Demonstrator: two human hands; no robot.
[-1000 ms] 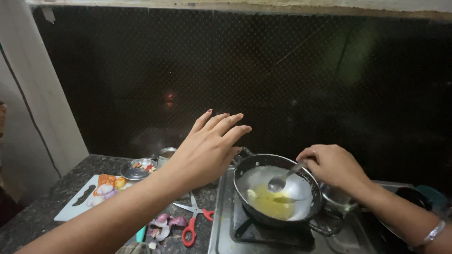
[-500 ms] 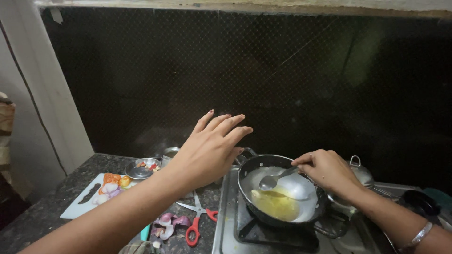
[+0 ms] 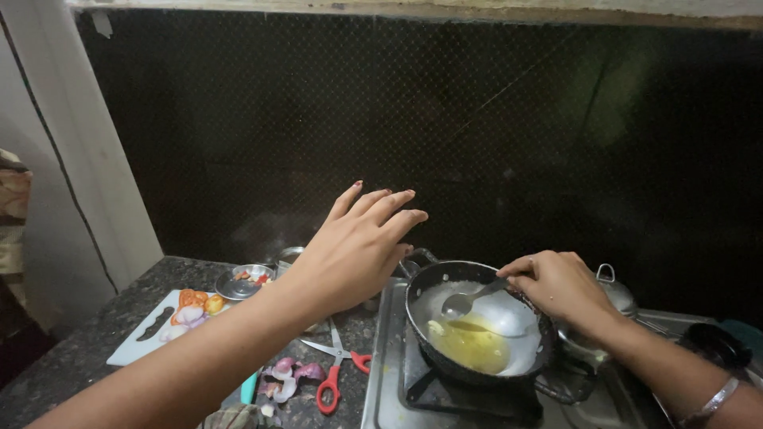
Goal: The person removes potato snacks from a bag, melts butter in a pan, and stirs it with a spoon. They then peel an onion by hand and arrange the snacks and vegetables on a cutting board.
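One view only, from the head camera, looking down at a stove and a dark speckled stone counter (image 3: 79,342).

Progress, as a judgement: the cooking looks to be at an early stage. Yellow melted fat or oil (image 3: 474,346) pools in the lower part of the round dark metal frying pan (image 3: 477,330), and a pale film covers the rest of its inside; nothing solid appears to be in it yet. Cut pieces of orange and pale vegetable lie on the white rectangular chopping board (image 3: 143,338) at the left, apparently not yet added, and purple onion peelings (image 3: 288,377) lie near the red-handled scissors (image 3: 338,369).

Right hand (image 3: 560,286): fingers closed around the handle of a metal spoon (image 3: 465,303), whose bowl rests inside the pan above the yellow pool.

Left hand (image 3: 358,250): held in the air, fingers straight and slightly spread, holding nothing; it hovers left of the pan's near handle, above the counter.

The pan sits on the burner of a steel gas stove (image 3: 389,381). A small steel bowl (image 3: 245,280) with bits of food stands beyond the board, and a lidded steel pot (image 3: 616,294) is partly hidden behind the right hand.
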